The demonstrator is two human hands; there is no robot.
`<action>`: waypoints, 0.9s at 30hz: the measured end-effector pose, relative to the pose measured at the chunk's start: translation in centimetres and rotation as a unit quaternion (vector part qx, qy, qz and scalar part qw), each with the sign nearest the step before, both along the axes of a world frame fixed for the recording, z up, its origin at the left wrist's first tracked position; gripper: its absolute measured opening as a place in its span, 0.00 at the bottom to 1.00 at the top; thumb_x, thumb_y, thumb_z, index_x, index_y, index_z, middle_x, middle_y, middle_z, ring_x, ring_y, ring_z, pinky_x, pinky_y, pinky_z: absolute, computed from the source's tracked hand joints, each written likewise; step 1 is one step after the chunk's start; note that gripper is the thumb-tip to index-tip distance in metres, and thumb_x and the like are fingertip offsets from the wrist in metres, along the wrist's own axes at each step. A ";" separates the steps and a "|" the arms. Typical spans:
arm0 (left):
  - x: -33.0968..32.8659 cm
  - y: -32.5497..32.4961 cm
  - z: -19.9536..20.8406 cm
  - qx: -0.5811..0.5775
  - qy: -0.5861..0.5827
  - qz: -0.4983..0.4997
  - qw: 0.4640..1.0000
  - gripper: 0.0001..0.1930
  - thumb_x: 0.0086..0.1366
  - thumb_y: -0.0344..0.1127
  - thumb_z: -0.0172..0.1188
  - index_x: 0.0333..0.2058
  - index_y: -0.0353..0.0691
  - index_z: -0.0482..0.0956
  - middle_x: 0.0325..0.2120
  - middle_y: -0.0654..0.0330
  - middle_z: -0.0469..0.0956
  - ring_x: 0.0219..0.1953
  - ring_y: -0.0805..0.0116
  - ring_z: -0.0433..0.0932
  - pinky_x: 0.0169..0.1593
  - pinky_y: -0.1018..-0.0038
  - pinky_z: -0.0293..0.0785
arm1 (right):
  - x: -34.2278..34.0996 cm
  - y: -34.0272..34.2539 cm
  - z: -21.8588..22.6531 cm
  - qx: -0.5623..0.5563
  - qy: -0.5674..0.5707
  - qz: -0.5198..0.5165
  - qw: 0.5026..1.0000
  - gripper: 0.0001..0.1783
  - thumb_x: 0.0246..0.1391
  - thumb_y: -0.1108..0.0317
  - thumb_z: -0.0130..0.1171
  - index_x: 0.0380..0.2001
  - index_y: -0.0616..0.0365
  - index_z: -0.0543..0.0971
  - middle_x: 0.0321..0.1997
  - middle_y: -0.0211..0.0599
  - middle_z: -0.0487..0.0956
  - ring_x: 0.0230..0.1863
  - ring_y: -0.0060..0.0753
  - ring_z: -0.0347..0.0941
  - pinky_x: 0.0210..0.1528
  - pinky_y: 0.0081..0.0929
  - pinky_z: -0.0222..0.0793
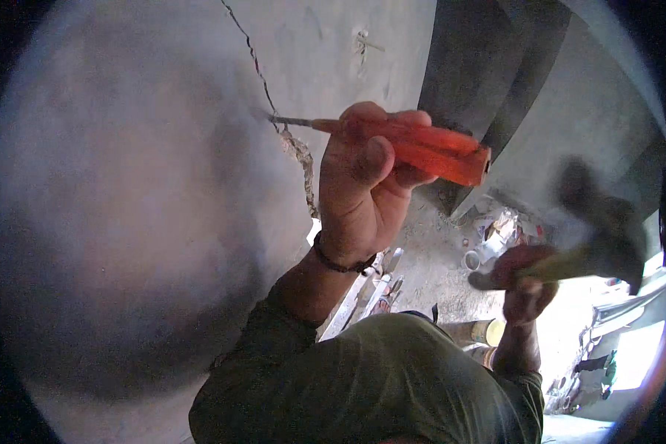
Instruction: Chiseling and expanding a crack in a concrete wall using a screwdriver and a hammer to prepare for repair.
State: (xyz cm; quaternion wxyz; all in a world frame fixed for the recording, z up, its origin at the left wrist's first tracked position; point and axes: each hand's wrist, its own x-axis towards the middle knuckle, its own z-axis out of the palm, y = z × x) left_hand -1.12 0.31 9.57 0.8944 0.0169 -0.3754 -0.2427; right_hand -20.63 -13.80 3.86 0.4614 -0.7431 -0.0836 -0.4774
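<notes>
My left hand point(359, 203) is closed around the thick orange-red handle of a screwdriver point(440, 152). Its thin metal shaft points left, and the tip meets the grey plaster wall at a crack point(300, 159). Just below the tip the crack widens into a chipped, rough groove. To the right and lower down, my right hand point(529, 300) grips a hammer point(618, 251) with a yellowish handle. The hammer's dark head is smeared by motion and stands well apart from the screwdriver.
A small gouged hole point(361, 46) marks the wall above. A dark painted band point(488, 66) runs beside it. Debris with a white pipe piece point(472, 259) lies on the floor. A yellowish bucket point(488, 331) stands beyond my torso; a bright window point(640, 355) is at the right.
</notes>
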 end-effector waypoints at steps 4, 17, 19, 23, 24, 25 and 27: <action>0.9 0.2 -0.4 -0.002 -0.074 -0.032 0.997 0.13 0.65 0.33 0.50 0.47 0.39 0.64 0.49 0.51 0.72 0.51 0.55 0.72 0.57 0.56 0.67 | -0.1 0.3 3.4 0.133 -0.176 0.108 0.969 0.26 0.51 0.42 0.56 0.28 0.57 0.69 0.15 0.32 0.70 0.11 0.29 0.63 0.14 0.30 0.60; 1.0 0.8 -6.6 0.134 -0.032 0.014 0.990 0.11 0.53 0.24 0.53 0.36 0.39 0.66 0.29 0.51 0.74 0.35 0.52 0.78 0.42 0.56 0.77 | 1.6 0.2 0.2 0.107 0.058 0.036 0.992 0.27 0.55 0.45 0.51 0.24 0.63 0.69 0.13 0.29 0.68 0.11 0.17 0.60 0.13 0.17 0.54; 1.5 1.5 -8.3 0.172 -0.044 0.033 0.983 0.10 0.53 0.24 0.53 0.36 0.39 0.66 0.28 0.51 0.75 0.34 0.53 0.79 0.40 0.57 0.78 | 1.2 0.6 -0.5 0.155 0.068 0.030 0.985 0.27 0.54 0.44 0.52 0.26 0.63 0.69 0.14 0.30 0.69 0.12 0.17 0.61 0.13 0.16 0.53; 1.9 1.2 -13.0 0.513 -0.013 0.037 0.857 0.09 0.52 0.22 0.53 0.32 0.40 0.67 0.28 0.53 0.76 0.34 0.54 0.79 0.38 0.60 0.79 | 1.8 0.6 -0.2 0.168 0.095 0.051 0.980 0.29 0.53 0.42 0.53 0.26 0.62 0.69 0.14 0.29 0.69 0.12 0.17 0.61 0.14 0.17 0.54; 0.5 0.9 -12.6 0.522 0.015 -0.006 0.853 0.09 0.52 0.21 0.53 0.32 0.40 0.68 0.29 0.54 0.76 0.34 0.54 0.79 0.39 0.60 0.79 | 2.3 0.3 -0.4 0.165 0.107 0.052 0.979 0.29 0.52 0.41 0.53 0.25 0.62 0.69 0.14 0.29 0.69 0.12 0.18 0.61 0.14 0.17 0.54; 0.1 0.6 -12.4 0.524 0.014 -0.007 0.852 0.09 0.52 0.21 0.53 0.32 0.40 0.68 0.29 0.54 0.76 0.34 0.54 0.79 0.39 0.60 0.79 | 2.5 0.3 -0.4 0.162 0.120 0.053 0.978 0.30 0.52 0.40 0.53 0.25 0.62 0.69 0.14 0.29 0.68 0.12 0.18 0.61 0.14 0.17 0.55; -0.8 0.5 -12.2 0.353 -0.055 -0.006 0.934 0.11 0.52 0.20 0.55 0.34 0.40 0.68 0.31 0.53 0.76 0.38 0.51 0.79 0.42 0.58 0.79 | 2.4 0.5 -0.6 0.158 0.150 0.058 0.974 0.32 0.51 0.37 0.52 0.23 0.61 0.69 0.13 0.29 0.68 0.12 0.19 0.62 0.14 0.17 0.55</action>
